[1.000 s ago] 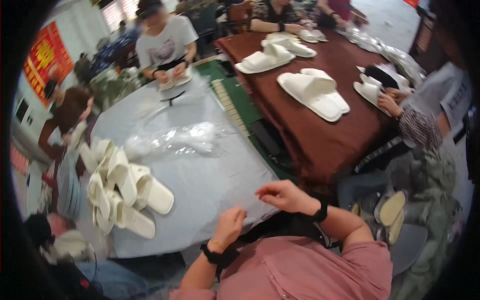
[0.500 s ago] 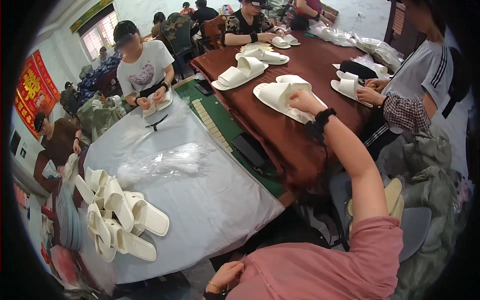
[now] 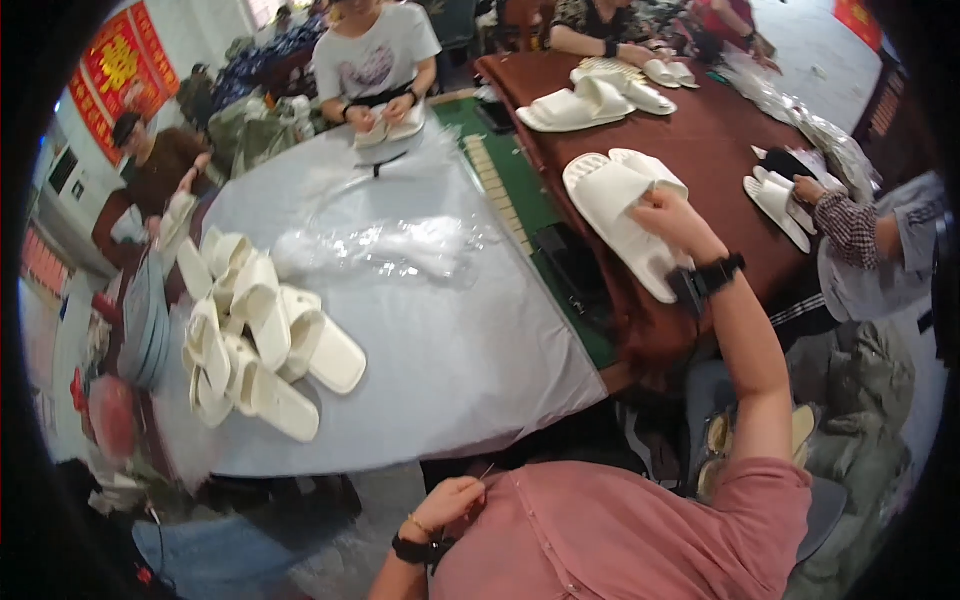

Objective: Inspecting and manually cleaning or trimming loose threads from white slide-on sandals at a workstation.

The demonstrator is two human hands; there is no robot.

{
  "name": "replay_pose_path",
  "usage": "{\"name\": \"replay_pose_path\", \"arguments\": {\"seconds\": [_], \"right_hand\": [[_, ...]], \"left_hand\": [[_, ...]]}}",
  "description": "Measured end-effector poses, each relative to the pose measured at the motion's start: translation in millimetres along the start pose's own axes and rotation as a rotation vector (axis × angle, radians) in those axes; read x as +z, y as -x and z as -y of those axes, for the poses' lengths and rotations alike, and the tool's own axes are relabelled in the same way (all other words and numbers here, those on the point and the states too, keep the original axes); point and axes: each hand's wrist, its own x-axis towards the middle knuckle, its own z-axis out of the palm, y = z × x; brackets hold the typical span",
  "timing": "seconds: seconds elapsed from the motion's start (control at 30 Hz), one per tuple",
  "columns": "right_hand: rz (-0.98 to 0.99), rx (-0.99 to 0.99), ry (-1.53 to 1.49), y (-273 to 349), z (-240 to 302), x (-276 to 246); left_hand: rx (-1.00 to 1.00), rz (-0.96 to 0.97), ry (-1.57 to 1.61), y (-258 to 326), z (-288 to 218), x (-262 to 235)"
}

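Note:
A pair of white slide slippers point(image 3: 610, 195) lies side by side on the brown-covered table. My right hand point(image 3: 680, 225) reaches over them with its fingers closed at the edges of their straps, gripping there; the exact fingertip contact is partly hidden. Low in front of my pink shirt, my left hand point(image 3: 455, 502) is closed in a pinch. A thin, pale strand point(image 3: 487, 471) sticks up from its fingertips, too fine to tell its kind.
A heap of cream slippers point(image 3: 265, 335) and a bundle of clear plastic strands point(image 3: 400, 247) lie on the grey-covered table point(image 3: 450, 370). More white slippers point(image 3: 590, 100) are at the far side. Co-workers sit around. A dark pouch point(image 3: 570, 260) lies between the tables.
The view has turned left and down, shifting the scene. My right hand has moved from above the slippers to their straps. My left hand shows more fully, with the strand visible.

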Motion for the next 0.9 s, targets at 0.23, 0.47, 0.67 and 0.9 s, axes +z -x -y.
{"name": "replay_pose_path", "arguments": {"seconds": [0.23,0.47,0.67,0.9], "right_hand": [[0.094,-0.388,-0.013,92,46,132],[0.289,-0.338,0.051,119,60,239],[0.441,-0.198,-0.122,143,59,226],[0.815,-0.2,-0.566,181,56,233]], "left_hand": [[0.02,0.131,-0.071,0,-33,7],[0.082,0.143,-0.053,1,-40,12],[0.564,-0.31,0.182,9,-46,10],[0.846,-0.612,0.044,-16,-83,16]]}}
